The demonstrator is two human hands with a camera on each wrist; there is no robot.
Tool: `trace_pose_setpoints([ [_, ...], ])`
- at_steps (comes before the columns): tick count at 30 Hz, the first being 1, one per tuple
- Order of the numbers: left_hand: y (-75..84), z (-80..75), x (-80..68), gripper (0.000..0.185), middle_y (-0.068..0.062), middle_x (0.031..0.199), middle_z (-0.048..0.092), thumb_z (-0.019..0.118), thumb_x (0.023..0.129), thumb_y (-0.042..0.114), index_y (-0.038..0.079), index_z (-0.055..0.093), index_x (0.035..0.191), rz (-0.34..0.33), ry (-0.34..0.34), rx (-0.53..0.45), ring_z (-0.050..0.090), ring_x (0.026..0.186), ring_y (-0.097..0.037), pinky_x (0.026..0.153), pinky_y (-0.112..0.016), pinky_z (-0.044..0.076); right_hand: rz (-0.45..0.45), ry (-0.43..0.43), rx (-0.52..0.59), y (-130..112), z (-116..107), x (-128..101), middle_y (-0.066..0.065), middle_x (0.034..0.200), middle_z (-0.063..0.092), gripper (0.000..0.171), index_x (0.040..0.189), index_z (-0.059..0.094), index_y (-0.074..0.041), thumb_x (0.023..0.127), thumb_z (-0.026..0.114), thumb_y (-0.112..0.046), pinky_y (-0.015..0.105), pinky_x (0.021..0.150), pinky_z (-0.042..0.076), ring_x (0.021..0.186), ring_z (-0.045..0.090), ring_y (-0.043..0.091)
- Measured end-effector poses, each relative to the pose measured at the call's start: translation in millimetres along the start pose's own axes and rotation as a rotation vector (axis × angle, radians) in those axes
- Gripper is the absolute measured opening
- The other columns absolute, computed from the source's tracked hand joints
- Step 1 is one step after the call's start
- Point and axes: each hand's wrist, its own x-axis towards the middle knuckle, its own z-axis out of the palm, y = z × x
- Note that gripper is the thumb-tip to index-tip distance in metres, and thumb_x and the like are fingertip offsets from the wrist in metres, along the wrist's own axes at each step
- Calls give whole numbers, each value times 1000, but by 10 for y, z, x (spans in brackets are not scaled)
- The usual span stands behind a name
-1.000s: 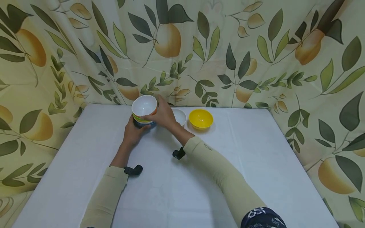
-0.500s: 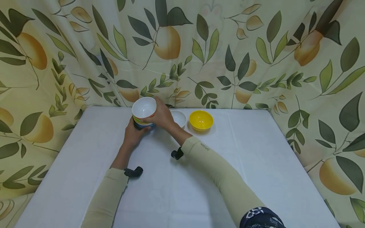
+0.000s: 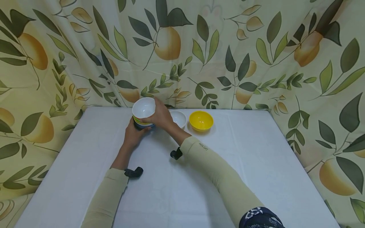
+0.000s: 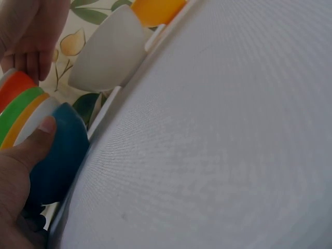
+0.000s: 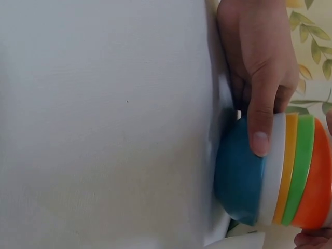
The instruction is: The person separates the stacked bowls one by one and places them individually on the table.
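Note:
A stack of nested bowls stands at the back left of the table. At its bottom is a blue bowl point(image 5: 238, 176), followed by a white bowl point(image 5: 273, 171), a yellow-orange bowl point(image 5: 288, 166) and a green bowl point(image 5: 302, 171). Topmost sits an orange bowl point(image 5: 315, 181), whose white inside point(image 3: 144, 107) faces up in the head view. My left hand point(image 3: 132, 134) grips the stack low down, thumb on the blue bowl's side. With my right hand point(image 3: 162, 116) I hold the orange bowl at its right side. Some fingertips are hidden behind the bowls.
Right of the stack stand another white bowl point(image 3: 179, 119), partly behind my right hand, and a yellow bowl point(image 3: 201, 121). A white cloth covers the table point(image 3: 176, 190). A fruit-and-leaf patterned curtain point(image 3: 182, 76) hangs along the back edge.
My right hand has shifted very slightly left with the orange bowl, and less of its orange side shows. The left hand keeps its grip; the other bowls stay put.

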Motion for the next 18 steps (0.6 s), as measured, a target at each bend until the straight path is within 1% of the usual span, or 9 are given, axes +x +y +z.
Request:
trace_pose_setpoints([
  [7,6,-11,2,108,-22,161,41,85,89,45,9,20,167,16,11,-1,38,149,-37,123,-54,31,12,-2,-16,-3,21,41,11,137,60,105,153,45,-7,71,98,-45,39,96,56,122,61,24],
  [12,12,-10,2,108,-22,160,42,85,90,45,9,20,167,-2,9,15,38,149,-38,123,-54,31,38,-10,-38,-5,23,41,10,139,60,106,155,43,-7,72,97,-47,38,99,55,124,60,24],
  [18,-4,6,3,107,-20,160,42,85,89,44,11,20,167,-15,6,19,39,149,-37,123,-54,31,42,4,-22,3,36,30,9,136,62,102,152,47,-8,72,97,-46,37,96,56,120,63,23],
])
